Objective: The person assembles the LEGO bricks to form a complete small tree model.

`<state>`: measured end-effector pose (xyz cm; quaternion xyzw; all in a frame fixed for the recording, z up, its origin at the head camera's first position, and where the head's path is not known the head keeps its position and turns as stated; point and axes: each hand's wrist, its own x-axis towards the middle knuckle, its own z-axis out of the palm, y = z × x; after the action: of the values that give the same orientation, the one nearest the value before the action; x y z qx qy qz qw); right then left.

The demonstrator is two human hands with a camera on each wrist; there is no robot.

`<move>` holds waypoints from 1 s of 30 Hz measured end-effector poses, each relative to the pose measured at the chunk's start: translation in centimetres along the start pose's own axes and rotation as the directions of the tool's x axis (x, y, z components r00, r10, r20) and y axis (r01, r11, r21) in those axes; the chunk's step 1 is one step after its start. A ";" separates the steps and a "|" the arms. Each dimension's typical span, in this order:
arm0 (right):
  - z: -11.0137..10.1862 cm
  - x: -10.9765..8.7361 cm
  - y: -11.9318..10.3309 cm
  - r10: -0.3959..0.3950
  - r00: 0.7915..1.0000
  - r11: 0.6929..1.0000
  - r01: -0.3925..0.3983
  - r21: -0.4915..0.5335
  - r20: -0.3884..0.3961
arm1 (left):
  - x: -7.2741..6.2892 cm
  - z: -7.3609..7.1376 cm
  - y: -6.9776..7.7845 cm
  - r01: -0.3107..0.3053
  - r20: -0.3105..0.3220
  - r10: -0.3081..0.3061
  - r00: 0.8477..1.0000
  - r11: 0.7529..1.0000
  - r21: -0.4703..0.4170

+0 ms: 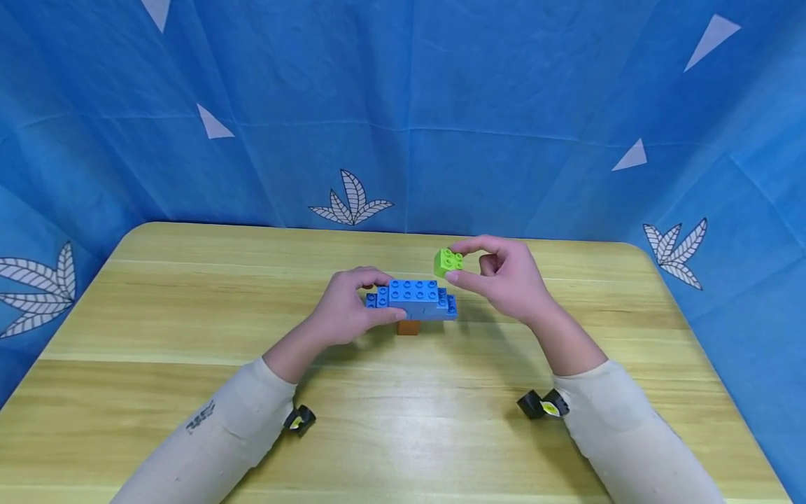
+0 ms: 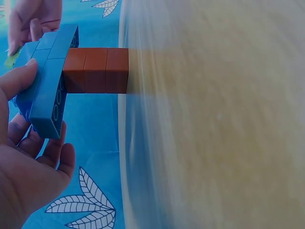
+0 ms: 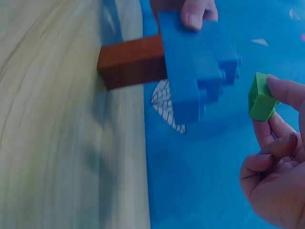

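Observation:
A stepped stack of blue toy building bricks (image 1: 413,294) tops a column of brown bricks (image 2: 95,70), which stands on the table. My left hand (image 1: 346,304) grips the blue stack from its left side, thumb on the near face and fingers behind. Between thumb and index finger, my right hand (image 1: 506,276) pinches a small lime-green brick (image 1: 448,262), studs up, just above and to the right of the stack. The right wrist view shows the green brick (image 3: 262,97) apart from the blue steps (image 3: 205,67).
The wooden table (image 1: 415,420) has rounded far corners. A blue cloth (image 1: 403,105) with leaf and triangle prints hangs behind it and at both sides. Black wrist cameras sit on both forearms.

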<state>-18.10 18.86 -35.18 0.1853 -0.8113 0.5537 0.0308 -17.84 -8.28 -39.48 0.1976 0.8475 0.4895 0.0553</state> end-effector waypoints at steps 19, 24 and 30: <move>3.4 0.4 -0.8 -0.114 0.983 0.992 0.120 -0.038 0.143 | 0.1 0.0 -0.4 -0.038 -0.003 0.038 0.999 0.999 -0.029; 3.8 0.3 -0.7 -0.142 0.981 0.988 0.147 -0.034 0.136 | 0.1 0.0 -0.3 -0.039 -0.009 0.039 0.999 0.999 -0.035; 4.4 0.1 -0.3 -0.253 0.963 0.963 0.260 -0.072 0.094 | 0.2 0.0 -0.3 -0.059 -0.012 0.059 0.998 0.997 -0.048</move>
<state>-17.38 14.76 -36.61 0.3103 -0.8035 0.5023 0.0760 -18.09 -8.37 -39.76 0.2187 0.8295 0.5122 0.0411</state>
